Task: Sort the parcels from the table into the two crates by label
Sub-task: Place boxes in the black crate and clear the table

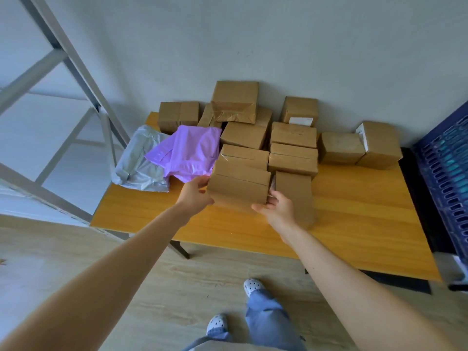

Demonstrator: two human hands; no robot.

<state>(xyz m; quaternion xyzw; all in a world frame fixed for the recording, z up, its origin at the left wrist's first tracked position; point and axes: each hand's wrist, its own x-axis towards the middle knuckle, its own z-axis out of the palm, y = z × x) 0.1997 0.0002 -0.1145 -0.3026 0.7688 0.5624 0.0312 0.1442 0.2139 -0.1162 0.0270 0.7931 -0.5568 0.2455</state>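
Being gripped from both sides, a brown taped cardboard parcel [239,186] is seen at the front of the pile on the orange wooden table [354,224]. The left hand [196,195] is curled on its 9 o'clock edge and the right hand [277,209] on its 5 o'clock corner (fingertips partly hidden). A purple plastic mailer [188,153] lies at 10 o'clock and a dark blue slotted crate [450,178] at 3 o'clock.

A plain storeroom or small packing room; taped cardboard parcels [293,134] and plastic mailers [188,153] crowd a wooden table [354,224] against a bare wall; metal shelving [63,79] stands left; a blue crate [448,173] right.
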